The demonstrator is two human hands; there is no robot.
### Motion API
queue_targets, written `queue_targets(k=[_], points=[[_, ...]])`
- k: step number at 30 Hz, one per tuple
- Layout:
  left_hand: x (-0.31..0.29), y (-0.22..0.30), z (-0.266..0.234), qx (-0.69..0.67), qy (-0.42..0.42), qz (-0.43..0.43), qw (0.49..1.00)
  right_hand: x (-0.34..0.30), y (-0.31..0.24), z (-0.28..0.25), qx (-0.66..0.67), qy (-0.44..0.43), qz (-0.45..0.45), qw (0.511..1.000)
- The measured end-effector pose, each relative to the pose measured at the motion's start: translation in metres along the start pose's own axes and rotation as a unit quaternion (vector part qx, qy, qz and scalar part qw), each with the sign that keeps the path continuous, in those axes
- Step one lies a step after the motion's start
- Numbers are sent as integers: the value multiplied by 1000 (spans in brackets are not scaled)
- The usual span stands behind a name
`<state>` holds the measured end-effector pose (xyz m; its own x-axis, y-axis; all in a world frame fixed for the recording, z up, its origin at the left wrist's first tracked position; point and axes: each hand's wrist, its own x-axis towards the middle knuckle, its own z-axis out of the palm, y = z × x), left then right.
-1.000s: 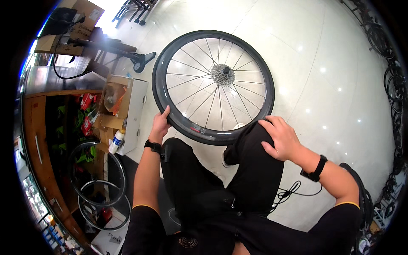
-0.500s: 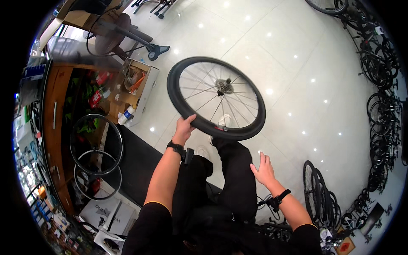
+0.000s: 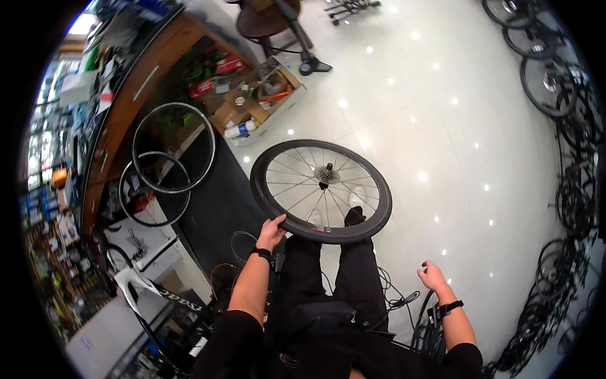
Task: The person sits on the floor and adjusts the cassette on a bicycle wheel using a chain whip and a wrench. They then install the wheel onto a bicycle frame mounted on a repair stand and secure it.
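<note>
My left hand (image 3: 271, 232) is closed on the near left edge of a bicycle wheel (image 3: 353, 234) with a deep black rim and thin spokes. The wheel hangs tilted in front of my legs, above my white shoes. At its hub sits a silver cassette (image 3: 326, 174), facing up. A small red mark shows on the near part of the rim. Well apart from the wheel, low on the right, my right hand (image 3: 432, 276) hangs with its fingers curled in and nothing visible in them.
Two bare rims (image 3: 211, 146) lean by a wooden cabinet (image 3: 136, 95) on the left. An open cardboard box (image 3: 287, 95) and a floor pump (image 3: 314, 65) stand farther off. A white and black bike frame (image 3: 142, 283) is at lower left. Loose cables (image 3: 404, 300) lie near my right side; bicycles (image 3: 555, 271) line the right.
My view has turned and shifted. The wheel is lower in view and nearer my body, still in my left hand. My right hand has moved outward and down, its fingers now curled instead of spread.
</note>
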<state>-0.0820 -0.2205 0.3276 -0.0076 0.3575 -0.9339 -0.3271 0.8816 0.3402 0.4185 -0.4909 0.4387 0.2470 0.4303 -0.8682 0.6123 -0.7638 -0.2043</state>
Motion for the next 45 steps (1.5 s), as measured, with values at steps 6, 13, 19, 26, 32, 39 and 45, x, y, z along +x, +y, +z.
queue_targets(k=[6,13,19,26,32,39,45], points=[[-7,-23,-79,-163,-33,69,984,53,-42,-44,-135,-27,-80,987],[1,-3,-123,-227,50,56,971,65,-292,-145,-348,-13,-215,912],[13,7,-138,-313,-17,-62,948,-4,-596,-194,-381,22,-341,859],[20,-13,-136,-385,-46,-129,913,1,-916,-124,-358,167,-598,697],[16,-2,-132,-311,-61,-133,939,22,-1075,-49,-363,376,-668,530],[-13,8,-122,-305,-20,-157,939,31,-1164,-3,-413,394,-548,612],[-2,-19,-120,-310,-55,-167,934,42,-1179,-3,-442,356,-550,612]])
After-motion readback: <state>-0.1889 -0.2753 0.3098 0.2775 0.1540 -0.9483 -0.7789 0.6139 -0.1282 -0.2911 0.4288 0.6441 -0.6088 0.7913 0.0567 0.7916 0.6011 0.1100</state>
